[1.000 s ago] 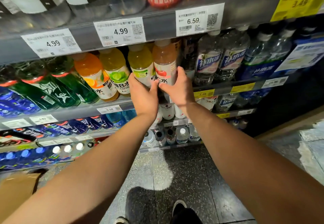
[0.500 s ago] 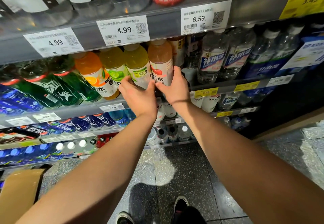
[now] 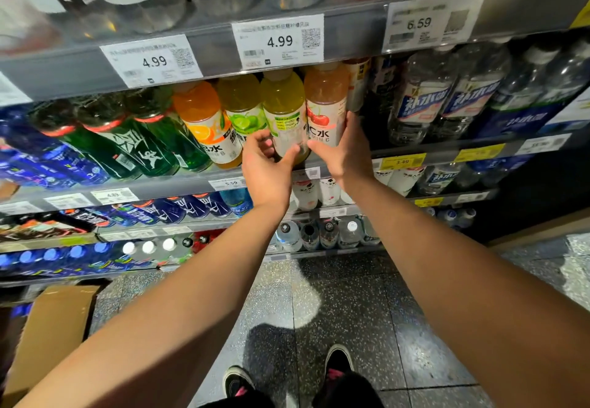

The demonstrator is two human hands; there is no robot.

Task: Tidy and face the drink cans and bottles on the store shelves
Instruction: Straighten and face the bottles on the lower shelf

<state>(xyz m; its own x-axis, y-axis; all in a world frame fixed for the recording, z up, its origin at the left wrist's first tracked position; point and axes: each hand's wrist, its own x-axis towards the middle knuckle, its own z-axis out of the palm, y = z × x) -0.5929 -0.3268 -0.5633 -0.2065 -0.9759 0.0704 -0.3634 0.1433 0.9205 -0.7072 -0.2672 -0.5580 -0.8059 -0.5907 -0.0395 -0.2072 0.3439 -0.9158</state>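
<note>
Both forearms are reaching up and forward from the bottom corners toward the second shelf [image 3: 178, 185]. The left hand [image 3: 266, 165] is curling round the lower part of the yellow bottle [image 3: 284, 114], thumb lying across its front and fingers wrapping its left side. The right hand [image 3: 343, 149] is cupping the peach-coloured bottle [image 3: 325, 104] from the right, thumb pointing left across the bottom of the label and fingers gripping round its far side. The two bottles are standing side by side, touching, at the front edge of the shelf, between a lime-labelled bottle [image 3: 241, 107] on the left and a dark gap on the right.

The bases of both held bottles are hiding behind the hands, and their caps are tucking under the rail of the shelf above. The top row of bottles is being cut off by the frame edge. The yellow bottle is showing its back panel, a green block of small print too fine to read.

The peach bottle's label is showing red cherries and the characters "C水" with part of "VITAMIN C" beneath. The orange bottle [image 3: 204, 120] is reading "B水". Price tags [image 3: 279, 40] on the upper rail are reading 4.99, 4.99 and 6.59; a yellow tag [image 3: 403, 161] lower right is reading 3.49. Clear bottles [image 3: 421, 101] to the right are carrying blue labels with white characters.
</note>
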